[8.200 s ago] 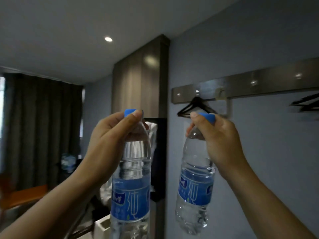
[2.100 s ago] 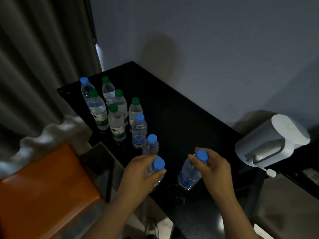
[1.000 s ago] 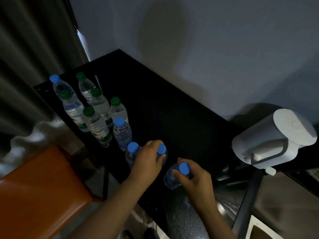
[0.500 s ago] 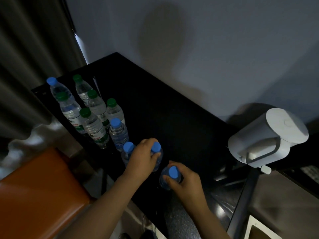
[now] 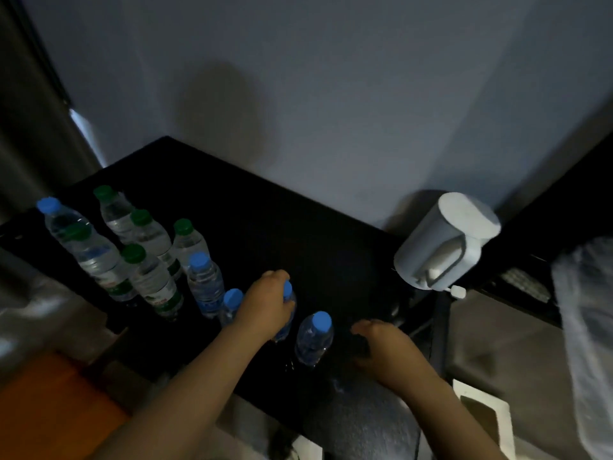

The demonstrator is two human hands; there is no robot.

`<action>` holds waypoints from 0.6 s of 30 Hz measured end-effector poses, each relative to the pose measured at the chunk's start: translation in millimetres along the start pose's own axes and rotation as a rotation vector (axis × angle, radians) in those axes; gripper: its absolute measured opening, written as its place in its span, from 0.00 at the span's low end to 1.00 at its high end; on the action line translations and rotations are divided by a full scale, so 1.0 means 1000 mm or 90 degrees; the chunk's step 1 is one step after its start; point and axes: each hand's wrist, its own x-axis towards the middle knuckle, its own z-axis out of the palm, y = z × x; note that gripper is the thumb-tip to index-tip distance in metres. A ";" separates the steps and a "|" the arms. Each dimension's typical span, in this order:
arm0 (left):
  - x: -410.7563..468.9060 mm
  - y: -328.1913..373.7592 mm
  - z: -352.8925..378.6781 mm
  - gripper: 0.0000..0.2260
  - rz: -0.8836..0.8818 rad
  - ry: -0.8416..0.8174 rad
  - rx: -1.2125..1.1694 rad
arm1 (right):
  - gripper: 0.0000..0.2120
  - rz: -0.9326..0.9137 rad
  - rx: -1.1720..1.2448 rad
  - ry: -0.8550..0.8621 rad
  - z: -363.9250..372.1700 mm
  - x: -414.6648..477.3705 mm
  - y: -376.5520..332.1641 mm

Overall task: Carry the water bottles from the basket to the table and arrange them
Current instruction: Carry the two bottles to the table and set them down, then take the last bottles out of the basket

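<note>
At the near edge of the black table (image 5: 265,227), a blue-capped bottle (image 5: 288,290) is gripped near its cap by the left hand (image 5: 265,307). Nothing is held by the right hand (image 5: 381,343), its fingers loosely curled. A second bottle (image 5: 313,336) stands upright between them, and the other bottles (image 5: 151,280) are grouped further left.

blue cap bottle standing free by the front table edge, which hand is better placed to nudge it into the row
Right: the right hand holds nothing and sits just beside that bottle; the left hand grips the neighbouring bottle.

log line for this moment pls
step: arranging | left hand: grips held blue-cap bottle | right hand: empty, apart from free blue-cap bottle upright on table
</note>
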 end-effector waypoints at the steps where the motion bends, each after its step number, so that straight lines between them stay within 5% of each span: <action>1: -0.003 0.003 -0.004 0.19 0.017 -0.007 0.015 | 0.20 0.022 -0.008 0.004 -0.001 -0.008 0.000; 6: -0.032 0.017 -0.019 0.24 0.150 -0.024 0.084 | 0.20 0.125 -0.024 0.073 -0.001 -0.052 -0.008; 18: -0.123 0.108 0.034 0.21 0.500 -0.323 0.137 | 0.15 0.413 0.053 0.247 0.014 -0.225 0.015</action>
